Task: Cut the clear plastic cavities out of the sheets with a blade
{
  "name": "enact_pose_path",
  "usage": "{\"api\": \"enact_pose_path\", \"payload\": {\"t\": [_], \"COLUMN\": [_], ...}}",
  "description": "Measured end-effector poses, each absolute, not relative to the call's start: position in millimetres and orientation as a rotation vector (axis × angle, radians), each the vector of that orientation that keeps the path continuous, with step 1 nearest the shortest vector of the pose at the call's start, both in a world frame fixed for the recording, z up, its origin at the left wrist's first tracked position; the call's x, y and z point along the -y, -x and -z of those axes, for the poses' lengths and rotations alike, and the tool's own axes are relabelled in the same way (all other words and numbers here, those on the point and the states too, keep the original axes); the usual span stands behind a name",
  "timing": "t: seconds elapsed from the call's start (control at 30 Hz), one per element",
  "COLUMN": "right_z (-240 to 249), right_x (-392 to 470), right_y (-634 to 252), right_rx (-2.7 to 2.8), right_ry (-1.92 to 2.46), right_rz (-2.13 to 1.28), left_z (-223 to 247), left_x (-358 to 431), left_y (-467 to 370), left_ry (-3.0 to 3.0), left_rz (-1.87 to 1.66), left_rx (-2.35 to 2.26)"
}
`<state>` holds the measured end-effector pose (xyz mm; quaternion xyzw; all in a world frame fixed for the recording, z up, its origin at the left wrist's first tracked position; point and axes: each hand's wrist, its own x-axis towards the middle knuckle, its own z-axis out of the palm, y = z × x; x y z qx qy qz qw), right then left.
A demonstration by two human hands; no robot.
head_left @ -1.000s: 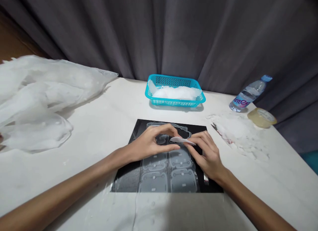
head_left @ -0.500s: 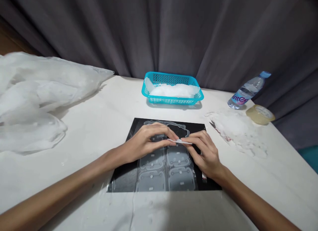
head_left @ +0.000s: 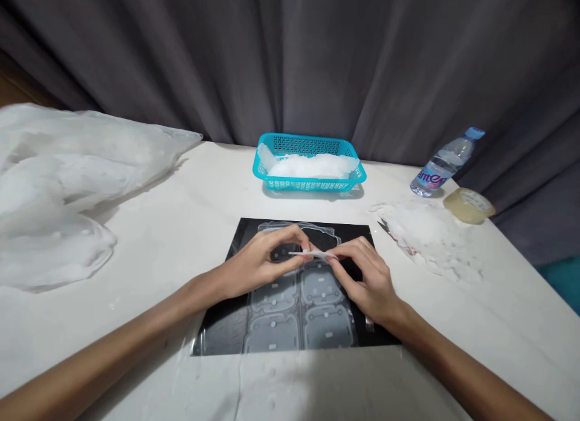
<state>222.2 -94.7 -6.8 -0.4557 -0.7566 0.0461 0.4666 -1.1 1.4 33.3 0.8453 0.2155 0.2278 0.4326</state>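
Observation:
Between my fingertips is a thin white flat piece (head_left: 318, 254), seen nearly edge-on. My left hand (head_left: 267, 258) pinches its left part between thumb and fingers. On the other side my right hand (head_left: 366, 276) pinches the right end. Both hands are above a black board (head_left: 217, 324), which carries a clear plastic sheet (head_left: 274, 333) with rounded panel shapes in two columns. A cut-out opening shows at the sheet's far right part. What the white piece is exactly, I cannot tell.
Behind the board stands a turquoise basket (head_left: 309, 184) with white fluffy material. A big translucent bag (head_left: 81, 179) lies at left. To the right are scissors (head_left: 388, 229) partly under white scraps (head_left: 430, 234), a water bottle (head_left: 446, 164) and a tape roll (head_left: 469, 205).
My fingers have shifted along the white piece: more of its left end now shows past my left fingertips, and the right end is tucked into my right fingers. The view has shifted slightly.

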Motion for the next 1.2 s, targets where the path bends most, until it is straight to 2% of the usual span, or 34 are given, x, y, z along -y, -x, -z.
{"api": "enact_pose_path", "payload": {"t": [0.23,0.5,1.2], "right_z": [8.8,11.1,11.9], "right_x": [101.0,94.4,94.0], "right_y": [-220.9,-226.1,-228.3], "right_rx": [1.916,1.901,1.898], "right_ry": [1.047,1.231,1.174], "right_rz": [0.073,-0.09,-0.204], "left_z": [-22.3,-24.4,-20.1], "left_x": [-3.7,-6.8,-7.6], "left_y": [3.0,6.7,8.4], "left_ry": [-2.321,-2.374,-2.471], "left_rz": [-0.543,-0.616,-0.621], "left_rx": [-0.51,-0.482,-0.387]}}
